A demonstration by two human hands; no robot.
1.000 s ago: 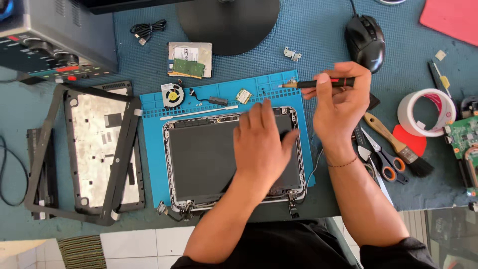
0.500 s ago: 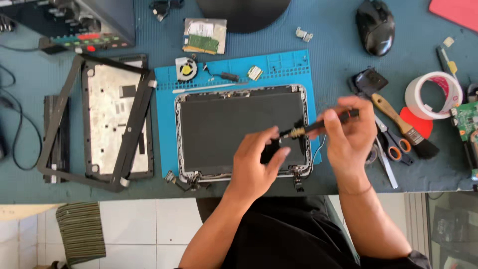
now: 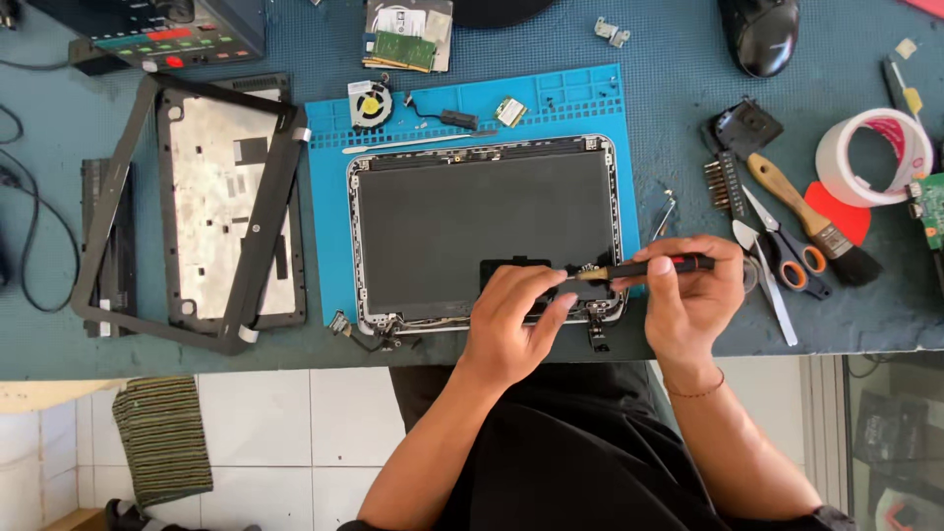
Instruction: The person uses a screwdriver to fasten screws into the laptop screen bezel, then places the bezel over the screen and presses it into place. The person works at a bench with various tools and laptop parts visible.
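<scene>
Hands meet over the near right corner of the laptop screen panel (image 3: pixel 487 231), which lies on the blue mat (image 3: pixel 324 177). I see my right hand (image 3: pixel 693 300) pinching a black and red screwdriver (image 3: pixel 649 266) level, its tip pointing left; my left hand (image 3: pixel 511 320) closes its fingertips on the tip end. What sits at the tip is too small to make out, and the panel's near corner is hidden under both hands. Half a second ago the hands were at this same corner; now they sit slightly lower against the panel's near edge. Beyond, on the mat's far strip, lie a small fan (image 3: pixel 371 105) and a little circuit card (image 3: pixel 510 111). To the left a detached bezel frame (image 3: pixel 187 211) rests across a grey cover. Right of the mat lie scissors (image 3: pixel 787 251), a brush (image 3: pixel 811 221) and a tape roll (image 3: pixel 873 157), partly cut off.
</scene>
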